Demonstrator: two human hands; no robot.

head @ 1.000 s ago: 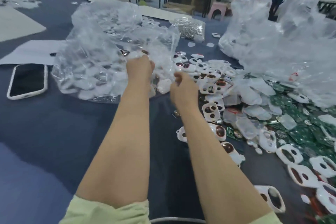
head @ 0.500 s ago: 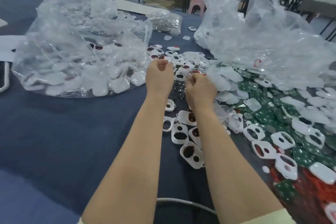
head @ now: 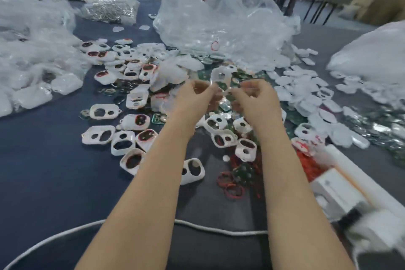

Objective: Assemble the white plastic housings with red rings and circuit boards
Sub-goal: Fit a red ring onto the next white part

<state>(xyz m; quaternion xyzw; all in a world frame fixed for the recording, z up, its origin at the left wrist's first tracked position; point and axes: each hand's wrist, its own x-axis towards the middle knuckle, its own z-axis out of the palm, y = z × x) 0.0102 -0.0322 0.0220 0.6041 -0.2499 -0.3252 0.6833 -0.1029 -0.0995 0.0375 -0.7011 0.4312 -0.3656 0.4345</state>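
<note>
hands: left hand (head: 195, 96), right hand (head: 255, 99) pinch housing (head: 220, 79) | bare cloth (head: 43, 182) left

I see a dark blue table (head: 43, 182). A white cord (head: 219, 230) lies across it at six o'clock. White foam blocks (head: 341, 190) sit at four o'clock. Big clear plastic bags (head: 219, 22) stand at twelve o'clock.
</note>
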